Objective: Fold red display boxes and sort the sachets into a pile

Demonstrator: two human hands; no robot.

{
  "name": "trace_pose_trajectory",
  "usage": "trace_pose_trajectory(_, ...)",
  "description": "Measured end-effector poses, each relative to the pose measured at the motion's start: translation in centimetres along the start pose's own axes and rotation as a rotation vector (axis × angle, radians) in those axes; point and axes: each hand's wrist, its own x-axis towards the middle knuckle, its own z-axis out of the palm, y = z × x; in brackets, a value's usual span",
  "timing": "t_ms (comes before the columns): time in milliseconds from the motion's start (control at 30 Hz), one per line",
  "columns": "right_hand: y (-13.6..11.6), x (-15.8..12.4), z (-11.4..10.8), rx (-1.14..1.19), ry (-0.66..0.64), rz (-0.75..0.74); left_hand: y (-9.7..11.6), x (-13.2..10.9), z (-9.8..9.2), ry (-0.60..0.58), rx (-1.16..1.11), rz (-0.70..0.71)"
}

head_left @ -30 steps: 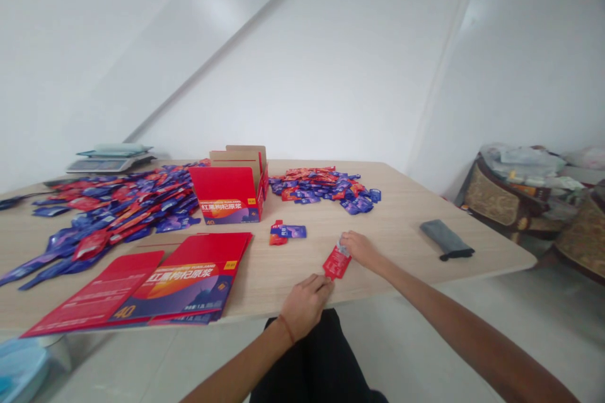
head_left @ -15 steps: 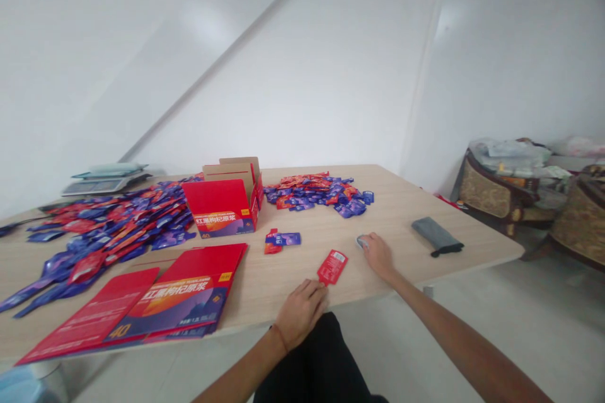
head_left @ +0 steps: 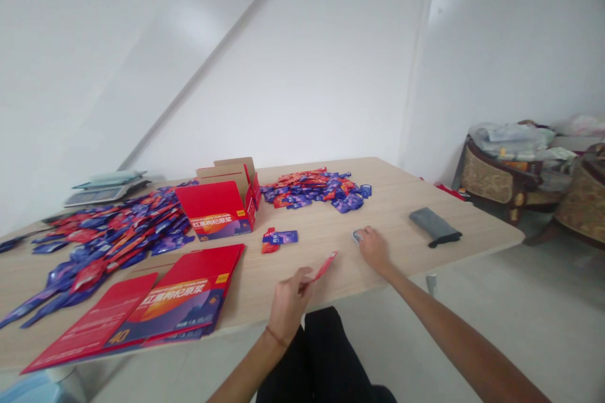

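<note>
Red sachet (head_left: 326, 266) in pinching left hand (head_left: 290, 305), grey object (head_left: 356, 236) in curled right hand (head_left: 374, 250); pale table (head_left: 392, 198), white wall (head_left: 302, 75)

Up it tips — the flat red printed sachet (head_left: 326, 266), lying on the pale wood-grain worktop (head_left: 401, 195) half a second ago, now slants nearly edge-on in the left hand (head_left: 288, 303). The right hand (head_left: 375, 249), at its top end earlier, has slid off rightward — small pale-grey item (head_left: 356, 236) with it.
</note>
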Motion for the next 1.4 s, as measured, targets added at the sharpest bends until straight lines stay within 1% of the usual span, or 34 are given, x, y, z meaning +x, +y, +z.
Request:
trace_pose_trajectory(33,-0.1,0.0,-0.1,-0.002,-0.013,0.009,-0.1,0.6,-0.1,0.056,-0.121,-0.121)
trace_pose_trajectory(100,-0.2,0.0,-0.2,-0.006,-0.04,0.032,-0.7,1.8,-0.2,0.117,-0.285,-0.308)
trace_pose_trajectory(133,-0.2,0.0,-0.3,-0.006,-0.05,0.039,-1.2,2.2,-0.2,0.119,-0.311,-0.366)
trace_pose_trajectory(200,-0.2,0.0,-0.3,-0.007,-0.055,0.044,-2.1,2.9,-0.3,0.076,-0.258,-0.412)
trace_pose_trajectory(300,-0.1,0.0,-0.2,-0.011,-0.053,0.036,-2.9,3.2,-0.6,-0.036,-0.049,-0.396)
trace_pose_trajectory(400,0.0,0.1,-0.1,-0.011,-0.062,0.035,-2.7,3.1,-1.3,-0.131,0.188,-0.356)
trace_pose_trajectory(467,-0.1,0.1,-0.1,-0.013,-0.068,0.04,-2.3,2.8,-1.9,-0.162,0.367,-0.3)
trace_pose_trajectory(533,-0.1,0.1,-0.2,-0.015,-0.074,0.04,-2.3,2.6,-2.8,-0.165,0.504,-0.274)
trace_pose_trajectory(600,-0.2,0.0,-0.4,-0.017,-0.069,0.035,-2.5,2.4,-3.8,-0.157,0.53,-0.292)
trace_pose_trajectory(733,-0.3,-0.2,-0.6,-0.022,-0.052,0.029,-2.9,2.2,-5.6,-0.138,0.409,-0.304)
trace_pose_trajectory(833,-0.3,-0.3,-0.6,-0.028,-0.05,0.027,-2.4,2.2,-6.9,-0.109,0.475,-0.334)
trace_pose_trajectory(900,-0.2,-0.3,-0.6,-0.029,-0.053,0.028,-2.1,2.3,-7.9,-0.12,0.508,-0.349)
trace_pose_trajectory(967,-0.2,-0.3,-0.5,-0.03,-0.055,0.029,-2.2,2.4,-8.7,-0.174,0.409,-0.334)
trace_pose_trajectory(1033,-0.1,-0.3,-0.5,-0.033,-0.058,0.029,-2.9,2.3,-9.0,-0.216,0.192,-0.339)
trace_pose_trajectory(1167,-0.2,-0.3,-0.5,-0.031,-0.067,0.031,-4.6,1.8,-8.9,-0.173,-0.277,-0.461)
trace_pose_trajectory(1233,-0.2,-0.3,-0.6,-0.029,-0.072,0.031,-5.1,1.4,-8.8,-0.164,-0.44,-0.516)
trace_pose_trajectory(1333,-0.3,-0.3,-0.7,-0.031,-0.069,0.032,-5.1,1.0,-8.6,-0.178,-0.533,-0.536)
trace_pose_trajectory(1400,-0.3,-0.3,-0.7,-0.035,-0.067,0.033,-4.6,1.2,-8.2,-0.174,-0.464,-0.483)
